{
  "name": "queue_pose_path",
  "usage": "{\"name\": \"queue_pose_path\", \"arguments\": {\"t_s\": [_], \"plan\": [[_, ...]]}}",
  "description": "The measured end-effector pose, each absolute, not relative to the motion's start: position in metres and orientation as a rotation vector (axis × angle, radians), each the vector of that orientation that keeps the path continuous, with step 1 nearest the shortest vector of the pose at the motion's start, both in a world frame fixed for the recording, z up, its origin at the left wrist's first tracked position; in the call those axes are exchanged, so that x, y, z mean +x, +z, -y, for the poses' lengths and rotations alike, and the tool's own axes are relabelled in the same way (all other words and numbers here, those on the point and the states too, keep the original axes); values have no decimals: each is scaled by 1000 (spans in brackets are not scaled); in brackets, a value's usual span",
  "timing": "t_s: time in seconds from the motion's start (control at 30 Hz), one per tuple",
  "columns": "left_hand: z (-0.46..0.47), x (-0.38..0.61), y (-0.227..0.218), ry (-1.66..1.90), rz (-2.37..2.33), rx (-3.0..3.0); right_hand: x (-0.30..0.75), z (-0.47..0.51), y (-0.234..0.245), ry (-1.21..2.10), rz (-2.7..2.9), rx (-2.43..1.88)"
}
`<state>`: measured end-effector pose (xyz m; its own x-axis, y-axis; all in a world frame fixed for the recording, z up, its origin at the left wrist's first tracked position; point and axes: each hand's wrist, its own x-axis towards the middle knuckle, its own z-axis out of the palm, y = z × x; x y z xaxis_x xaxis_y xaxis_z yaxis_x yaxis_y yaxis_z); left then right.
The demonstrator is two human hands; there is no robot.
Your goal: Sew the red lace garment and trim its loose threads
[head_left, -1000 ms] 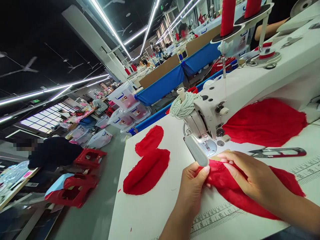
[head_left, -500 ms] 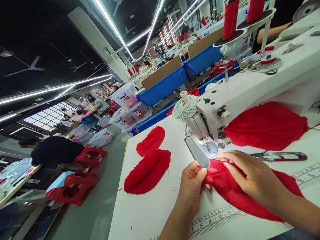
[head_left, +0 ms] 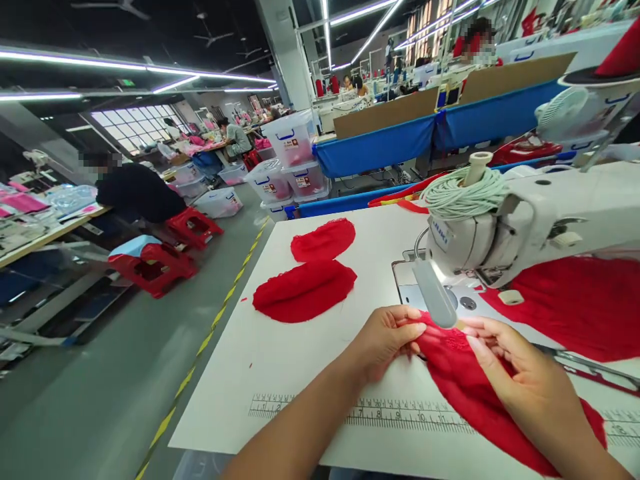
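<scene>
Red cloth, left hand now clear of grey bar

Tabletop free leftward, machine ahead, clearance unclear

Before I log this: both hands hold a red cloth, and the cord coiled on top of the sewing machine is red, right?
The coiled cord is pale green, not red, as the head view shows. The left hand and right hand do hold the red cloth, and the cord tops the sewing machine.
</scene>
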<state>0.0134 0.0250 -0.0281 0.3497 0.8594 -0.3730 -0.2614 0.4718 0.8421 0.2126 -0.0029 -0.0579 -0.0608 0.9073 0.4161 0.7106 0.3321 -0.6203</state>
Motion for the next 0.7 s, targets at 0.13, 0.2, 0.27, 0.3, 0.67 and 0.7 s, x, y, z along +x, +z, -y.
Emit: {"name": "queue_pose_path", "arguments": {"t_s": [0.13,0.2,0.27,0.3,0.67,0.7], "plan": [[-24,13,-29,800,-907,686,213,2,-55,203,1791,-1470],[-24,14,-29,789,-912,634,210,3,-52,137,1763,-1483],[-23,15,-28,788,-917,596,208,3,-49,114,1747,-1502],[-23,15,-29,785,-909,585,207,4,-49,116,1736,-1514],[-21,17,-31,730,-867,669,207,-1,-52,163,1778,-1446],[-20,18,-30,735,-892,703,205,0,-52,176,1805,-1414]]}}
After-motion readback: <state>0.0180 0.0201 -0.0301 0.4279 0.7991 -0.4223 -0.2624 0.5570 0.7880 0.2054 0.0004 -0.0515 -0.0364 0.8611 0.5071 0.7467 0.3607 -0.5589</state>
